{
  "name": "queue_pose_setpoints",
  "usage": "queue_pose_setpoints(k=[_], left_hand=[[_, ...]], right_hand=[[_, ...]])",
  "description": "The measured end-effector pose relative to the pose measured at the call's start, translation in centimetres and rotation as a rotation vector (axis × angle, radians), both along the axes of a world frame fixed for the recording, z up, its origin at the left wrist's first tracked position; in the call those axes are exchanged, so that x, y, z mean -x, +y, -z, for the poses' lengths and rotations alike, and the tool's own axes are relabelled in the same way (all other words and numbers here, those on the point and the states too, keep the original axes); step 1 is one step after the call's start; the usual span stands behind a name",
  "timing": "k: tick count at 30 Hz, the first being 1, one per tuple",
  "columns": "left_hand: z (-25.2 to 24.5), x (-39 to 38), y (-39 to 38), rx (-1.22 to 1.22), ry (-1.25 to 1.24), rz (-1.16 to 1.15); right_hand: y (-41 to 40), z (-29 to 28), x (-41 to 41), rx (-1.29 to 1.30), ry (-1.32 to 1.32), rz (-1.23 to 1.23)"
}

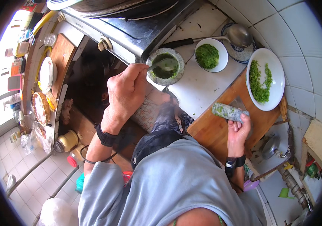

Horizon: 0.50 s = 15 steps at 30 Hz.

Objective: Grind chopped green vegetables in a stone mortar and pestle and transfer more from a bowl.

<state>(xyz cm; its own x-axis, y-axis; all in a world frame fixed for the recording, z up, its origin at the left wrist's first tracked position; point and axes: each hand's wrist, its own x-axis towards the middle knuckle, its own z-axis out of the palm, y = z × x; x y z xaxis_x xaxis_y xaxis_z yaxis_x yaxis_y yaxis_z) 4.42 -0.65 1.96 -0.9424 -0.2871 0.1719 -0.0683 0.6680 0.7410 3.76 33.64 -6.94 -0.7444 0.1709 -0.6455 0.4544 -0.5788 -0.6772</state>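
Observation:
My left hand (128,91) is closed on the handle of a metal spoon (167,64), whose bowl is inside a speckled stone mortar (180,66) with green mash on its inner wall. At the right, my right hand (238,127) holds a stone pestle (228,111) smeared with green, above a wooden cutting board (206,128). A small white bowl (224,58) right of the mortar contains green mash (207,56). Farther right, a larger white bowl (278,82) holds chopped greens (258,82) and rests partly over the board.
A gas stove (121,32) with a large pan (104,8) stands beyond the mortar. A black-handled ladle (238,35) lies behind the small bowl, its head over a patterned plate (241,55). A sink (285,141) is at the right, beside the tiled wall (302,36).

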Motion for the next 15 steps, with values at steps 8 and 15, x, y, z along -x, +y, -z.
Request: queue_pose_setpoints(k=[8,15], left_hand=[[1.0,0.2,-1.3,0.234,-0.001,0.185],[-1.4,-0.3,-1.4,-0.049,-0.016,0.172]], right_hand=[[-0.6,-0.1,0.2,-0.036,0.017,-0.053],[-1.3,0.2,0.6,-0.033,0.02,-0.053]])
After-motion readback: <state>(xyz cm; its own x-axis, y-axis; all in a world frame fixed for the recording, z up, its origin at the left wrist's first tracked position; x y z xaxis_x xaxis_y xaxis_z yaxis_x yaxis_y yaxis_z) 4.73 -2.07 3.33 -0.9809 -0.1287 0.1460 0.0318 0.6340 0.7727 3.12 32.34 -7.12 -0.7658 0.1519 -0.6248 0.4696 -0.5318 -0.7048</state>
